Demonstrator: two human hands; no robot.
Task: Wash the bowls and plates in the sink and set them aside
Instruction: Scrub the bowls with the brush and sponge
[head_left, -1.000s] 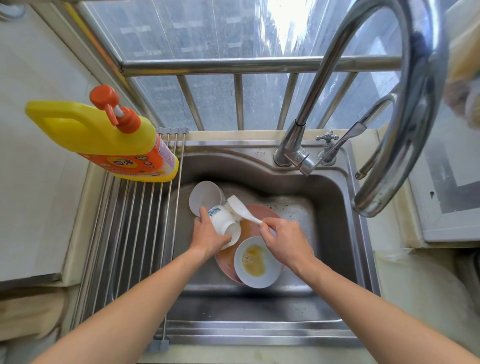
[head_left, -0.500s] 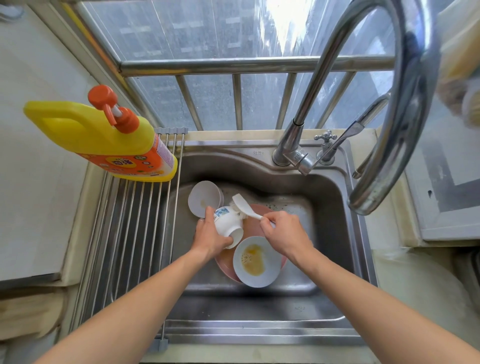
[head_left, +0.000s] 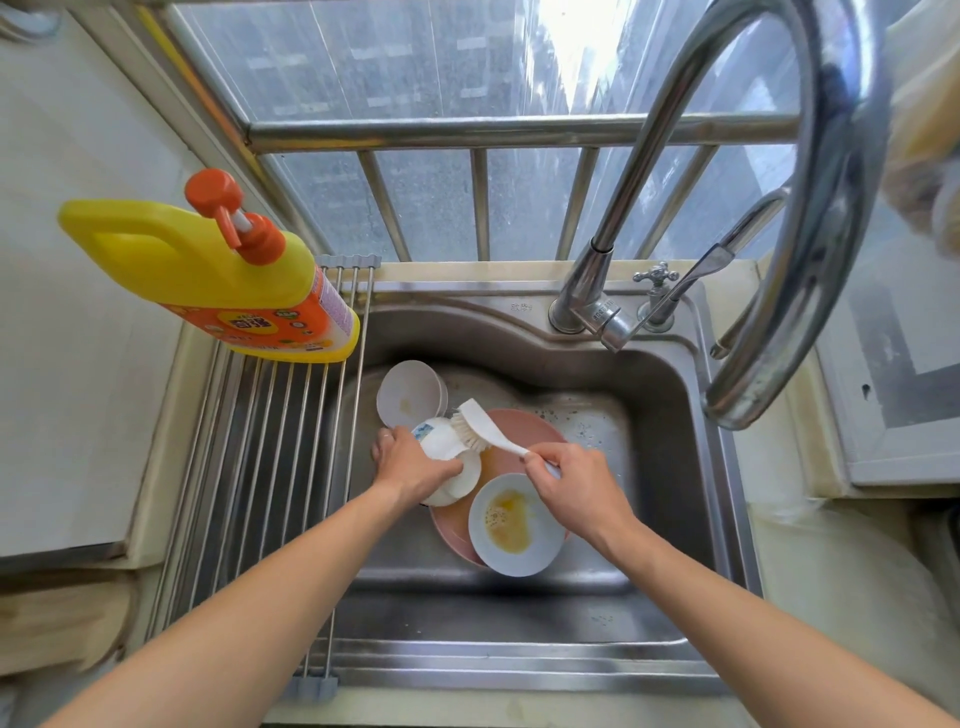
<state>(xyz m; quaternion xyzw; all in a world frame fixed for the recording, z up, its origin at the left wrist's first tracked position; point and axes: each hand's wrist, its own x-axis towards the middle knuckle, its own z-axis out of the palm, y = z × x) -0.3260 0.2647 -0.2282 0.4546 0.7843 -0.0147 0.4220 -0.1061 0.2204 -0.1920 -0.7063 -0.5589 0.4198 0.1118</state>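
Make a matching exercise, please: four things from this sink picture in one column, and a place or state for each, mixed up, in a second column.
Things:
1. yellow plastic detergent bottle with orange pump
2. white plastic dish brush
3. white bowl with yellow residue
4. small white cup-shaped bowl

Places or states:
A. lies on the pink round plate
B. held on its side by the left hand
C. stands on the metal roll-up rack
D. held by the right hand

Pairs: 1-C, 2-D, 3-A, 4-B

We see a yellow detergent bottle (head_left: 208, 270) with an orange pump and label. A pink plate (head_left: 511, 441) lies under a white, yellow-stained bowl (head_left: 514, 525).
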